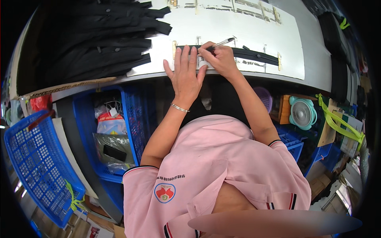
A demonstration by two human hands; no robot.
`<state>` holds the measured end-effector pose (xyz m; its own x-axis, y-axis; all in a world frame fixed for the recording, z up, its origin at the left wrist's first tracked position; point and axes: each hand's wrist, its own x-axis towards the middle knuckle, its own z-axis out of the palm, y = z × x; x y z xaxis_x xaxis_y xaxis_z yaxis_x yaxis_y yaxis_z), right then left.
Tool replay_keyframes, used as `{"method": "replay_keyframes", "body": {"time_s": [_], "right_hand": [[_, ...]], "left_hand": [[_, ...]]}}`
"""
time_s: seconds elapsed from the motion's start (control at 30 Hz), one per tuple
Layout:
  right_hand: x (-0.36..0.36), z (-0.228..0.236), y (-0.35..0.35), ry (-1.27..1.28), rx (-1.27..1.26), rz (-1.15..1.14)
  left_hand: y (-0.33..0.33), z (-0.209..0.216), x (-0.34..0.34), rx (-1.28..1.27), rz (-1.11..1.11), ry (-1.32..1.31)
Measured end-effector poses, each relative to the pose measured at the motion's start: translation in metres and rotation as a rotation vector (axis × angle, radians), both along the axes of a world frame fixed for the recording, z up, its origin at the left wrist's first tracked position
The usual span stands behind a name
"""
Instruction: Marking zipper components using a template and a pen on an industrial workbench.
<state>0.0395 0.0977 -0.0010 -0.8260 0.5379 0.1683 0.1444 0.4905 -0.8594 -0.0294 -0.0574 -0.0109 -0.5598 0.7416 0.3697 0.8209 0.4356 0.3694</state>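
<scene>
1 long black strip [258, 56] lies under spread left fingers [185, 58]; right fingers [209, 55] grip a pen [225, 42].

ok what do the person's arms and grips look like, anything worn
Short pink sleeves with dark edging leave both forearms bare. A thin silvery bangle circles the left wrist; none shows on the right. The left grip and right grip are ungloved.
</scene>
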Motion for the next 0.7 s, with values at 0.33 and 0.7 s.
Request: {"method": "replay_keyframes", "body": {"time_s": [0.33, 0.7], "right_hand": [[0.054, 0.031, 0.025, 0.244, -0.076, -0.366], [0.064, 0.013, 0.044, 0.118, 0.044, -0.408]], "left_hand": [[-0.002, -0.001, 0.0, -0.016, -0.003, 0.016], [-0.002, 0.0, 0.0, -0.028, -0.011, 0.01]]}}
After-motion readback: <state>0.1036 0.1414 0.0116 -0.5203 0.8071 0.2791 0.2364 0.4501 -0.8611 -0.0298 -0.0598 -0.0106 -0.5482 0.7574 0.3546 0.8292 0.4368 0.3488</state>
